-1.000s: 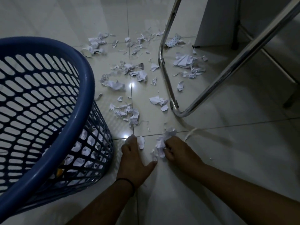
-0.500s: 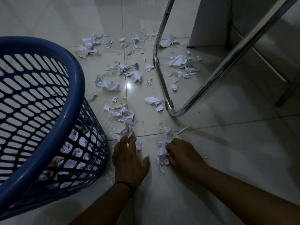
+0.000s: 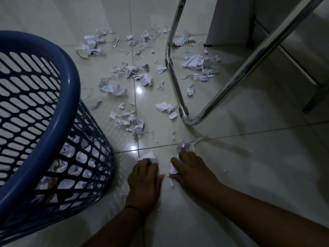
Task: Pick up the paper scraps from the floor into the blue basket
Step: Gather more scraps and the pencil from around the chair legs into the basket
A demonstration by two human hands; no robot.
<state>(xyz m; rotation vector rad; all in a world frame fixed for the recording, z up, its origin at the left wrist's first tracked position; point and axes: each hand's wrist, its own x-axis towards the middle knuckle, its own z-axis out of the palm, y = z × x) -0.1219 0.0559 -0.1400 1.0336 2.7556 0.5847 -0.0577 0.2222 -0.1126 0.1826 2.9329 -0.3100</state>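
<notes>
White paper scraps [image 3: 130, 122] lie scattered over the tiled floor in front of me. The blue basket [image 3: 71, 86] stands at the left, tilted toward me, with crumpled paper showing through its mesh. My left hand [image 3: 144, 182] lies palm down on the floor, its fingers curled over a white scrap [image 3: 148, 155]. My right hand [image 3: 194, 170] is beside it, fingers curled around a small heap of scraps [image 3: 178, 157] on the floor. Both hands rest on the tiles.
A chrome tube chair frame [image 3: 185, 111] stands on the floor just beyond my right hand, with scraps under and around it. A paper cup [image 3: 82, 52] lies far left among the scraps. A white cabinet [image 3: 229, 18] stands at the back right.
Both hands have dragged their scraps toward me across the tile joint. The left hand has pulled a white scrap under its fingers. The view has shifted slightly.
</notes>
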